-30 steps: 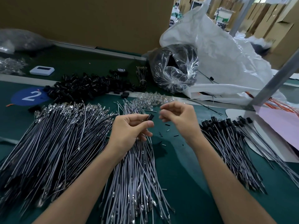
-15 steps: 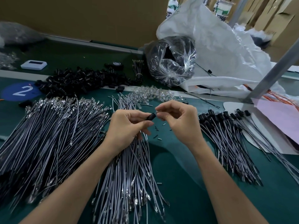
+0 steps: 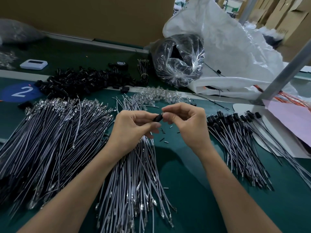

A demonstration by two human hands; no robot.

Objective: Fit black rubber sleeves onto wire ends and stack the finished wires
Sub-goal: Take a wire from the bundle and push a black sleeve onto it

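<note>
My left hand [image 3: 133, 128] pinches a black rubber sleeve [image 3: 158, 117] between thumb and fingers above the green table. My right hand [image 3: 186, 121] pinches a small shiny part at the sleeve's right end; what it is I cannot tell. Under my left hand lies a fan of grey wires [image 3: 134, 174] with metal terminals. A far bigger heap of bare grey wires [image 3: 47, 137] spreads to the left. Finished wires [image 3: 239, 142] with black sleeves on their far ends lie stacked to the right. Loose black sleeves [image 3: 84, 81] are heaped at the back left.
A pile of small clear bulbs [image 3: 156, 96] lies just behind my hands. A clear bag of black parts [image 3: 178, 59] and a big white sack [image 3: 227, 47] stand behind. A grey metal post [image 3: 284, 73] slants at right above pink paper [image 3: 291, 118]. A white device [image 3: 33, 64] sits far left.
My hands have come together: the right hand's fingertips now meet the end of the sleeve held by the left hand. The view has tilted slightly down.
</note>
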